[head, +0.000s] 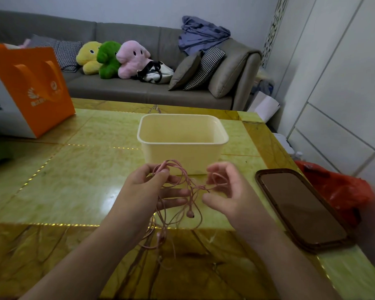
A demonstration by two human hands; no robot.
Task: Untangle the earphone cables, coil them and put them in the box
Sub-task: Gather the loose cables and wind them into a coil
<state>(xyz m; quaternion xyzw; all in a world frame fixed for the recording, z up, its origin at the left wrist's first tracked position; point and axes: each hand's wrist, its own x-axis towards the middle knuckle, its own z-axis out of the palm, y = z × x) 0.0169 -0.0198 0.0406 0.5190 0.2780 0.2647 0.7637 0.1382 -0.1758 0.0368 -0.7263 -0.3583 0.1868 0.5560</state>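
At the far left an orange paper bag (30, 83) stands on the green counter (74, 180), well apart from the work.

Moving in, the left hand (147, 187) is held above the counter with its thumb and forefinger pinching a loop of the pink earphone cable (182, 180), the other fingers stretched out beneath the strands. From that pinch the cable runs across to the right hand (225, 187), which is curled and grips a smaller loop between its fingertips (exactly which fingers close on it is hard to tell). Both hands are thus grasping the cable, neither released.

Between the hands the strands cross in a knot-like snarl, and below it the rest hangs down toward the person, one earbud (190, 214) dangling just under the left fingers and the long tail trailing onto the counter's near part. The tangle's long axis therefore runs roughly up and down, with the taut span between the hands lying left to right.

The cream box (182, 146) sits directly beyond the hands, open and with nothing visible inside; both hands look about equally near it. Untangling appears to be the step in hand.

To the right, a phone (299, 211) lies on the counter.
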